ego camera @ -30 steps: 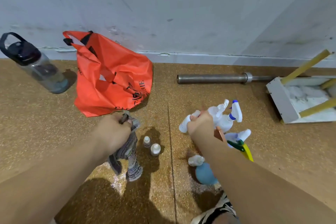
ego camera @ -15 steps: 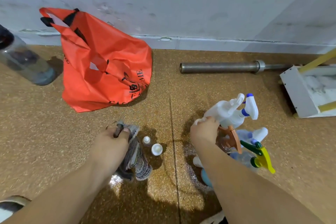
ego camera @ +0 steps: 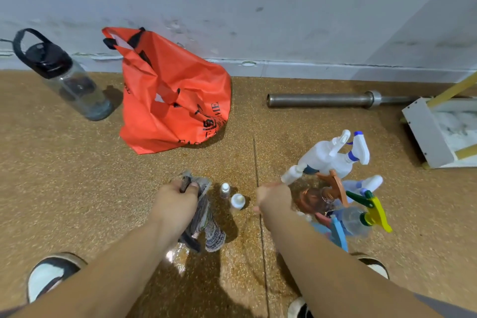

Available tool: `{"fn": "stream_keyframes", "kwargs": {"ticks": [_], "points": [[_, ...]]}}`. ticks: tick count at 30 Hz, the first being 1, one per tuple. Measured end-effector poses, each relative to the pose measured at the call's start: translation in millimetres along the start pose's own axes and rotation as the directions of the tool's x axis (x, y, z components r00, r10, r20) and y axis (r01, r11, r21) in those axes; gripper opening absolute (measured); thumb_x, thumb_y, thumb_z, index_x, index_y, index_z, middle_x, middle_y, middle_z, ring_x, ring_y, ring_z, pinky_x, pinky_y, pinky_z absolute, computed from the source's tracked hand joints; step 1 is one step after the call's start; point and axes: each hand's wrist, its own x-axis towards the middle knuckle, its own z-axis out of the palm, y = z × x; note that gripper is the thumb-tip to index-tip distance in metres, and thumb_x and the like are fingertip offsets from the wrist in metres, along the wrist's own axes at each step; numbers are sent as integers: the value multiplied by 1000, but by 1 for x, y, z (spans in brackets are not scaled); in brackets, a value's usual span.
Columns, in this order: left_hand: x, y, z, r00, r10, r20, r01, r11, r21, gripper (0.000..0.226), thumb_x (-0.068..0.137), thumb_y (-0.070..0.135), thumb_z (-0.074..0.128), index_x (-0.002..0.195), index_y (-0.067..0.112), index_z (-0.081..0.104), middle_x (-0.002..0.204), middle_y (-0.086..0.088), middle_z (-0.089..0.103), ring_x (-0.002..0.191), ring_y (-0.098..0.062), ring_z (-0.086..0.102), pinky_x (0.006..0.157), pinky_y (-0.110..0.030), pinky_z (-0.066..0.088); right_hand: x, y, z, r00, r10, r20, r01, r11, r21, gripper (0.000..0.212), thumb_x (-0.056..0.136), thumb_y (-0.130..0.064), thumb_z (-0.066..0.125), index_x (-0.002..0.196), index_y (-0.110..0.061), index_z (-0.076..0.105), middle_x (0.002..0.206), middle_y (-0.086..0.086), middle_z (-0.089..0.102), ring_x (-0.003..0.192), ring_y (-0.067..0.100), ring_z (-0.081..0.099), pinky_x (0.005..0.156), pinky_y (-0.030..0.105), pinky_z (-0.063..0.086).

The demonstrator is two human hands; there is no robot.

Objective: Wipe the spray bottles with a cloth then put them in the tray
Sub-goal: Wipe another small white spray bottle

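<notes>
1. Shoes: left shoe at 8 o'clock of the view, right shoe at 5 o'clock, both on the speckled brown floor.
2. Hands, left: left hand has its fingers curled tight round the top of a grey striped cloth. The loose end of the cloth trails toward 5 o'clock of the hand.
3. Hands, right: right hand has its back to the camera and its fingers hidden, so I cannot tell its grip.
4. Two small bottles, capped and upright, stand between the hands.
5. White spray bottle is tilted, with its narrow end just at 1 o'clock of the right hand. Other spray bottles cluster at 3 to 4 o'clock of that hand, with orange, blue and green-yellow triggers.
6. Tray, white, sits at 3 o'clock of the view, well apart from the cluster. Yellow rods lie across it.
7. Far row, by the wall: water bottle at 10 o'clock, orange bag at 11 o'clock, steel bar at 1 o'clock.
</notes>
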Motion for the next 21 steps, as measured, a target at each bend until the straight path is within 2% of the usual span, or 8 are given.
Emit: {"fn": "stream_keyframes", "kwargs": {"ticks": [2,4,8,11,13,16,18,21], "points": [[-1,-4,-3,1000,3,-13,-3,1000,-5,24,107,27,55,91,14,67,80,-24,72,65,-28,67,60,-32,50,-10,10,13,996,-69,60,68,997,20,23,92,-1,64,114,-7,62,107,12,63,96,28,63,90,47,60],[0,-7,-5,1000,1,-12,-1,1000,3,24,108,27,54,92,13,66,71,-13,67,59,-22,62,52,-26,45,-10,15,22,993,-44,108,50,997,-51,42,94,0,61,134,-12,56,126,16,60,105,32,62,99,45,56],[12,-14,-7,1000,-21,-12,21,1000,16,26,108,27,53,97,8,67,65,-6,63,55,-20,60,48,-22,43,-2,21,32,975,-51,218,54,999,-6,53,96,4,58,145,-13,49,116,9,53,90,20,57,79,34,51],[22,-19,-6,999,-38,-18,38,999,38,27,108,27,53,90,10,64,60,-1,60,53,-17,57,46,-21,39,5,21,37,942,10,335,-126,936,328,36,101,7,48,132,-10,54,116,12,51,97,28,58,69,31,53],[27,-21,-5,998,-58,-4,58,998,36,29,108,28,53,90,8,64,60,0,57,53,-17,54,49,-22,39,15,25,45,952,10,306,-128,921,368,31,101,3,50,128,-11,55,111,10,48,97,32,57,68,36,54],[35,-23,-3,997,-83,-1,83,996,19,29,107,29,53,97,5,67,73,-9,66,63,-23,61,56,-28,43,28,36,56,974,-74,215,73,997,16,23,92,-15,65,111,-27,61,118,8,58,98,22,58,81,32,53],[38,-23,-1,996,-83,-19,84,996,17,26,107,29,54,98,10,68,81,-10,72,69,-24,67,57,-28,45,36,45,56,971,-201,129,225,952,-210,11,94,-24,65,102,-31,61,115,0,62,91,14,54,68,17,42],[37,-23,-1,996,-90,-12,90,996,6,26,108,29,53,98,11,68,81,-10,73,68,-23,68,55,-26,45,28,46,50,943,-305,132,329,911,-247,7,96,-25,63,92,-30,59,106,-6,58,86,14,53,66,18,41]]}}
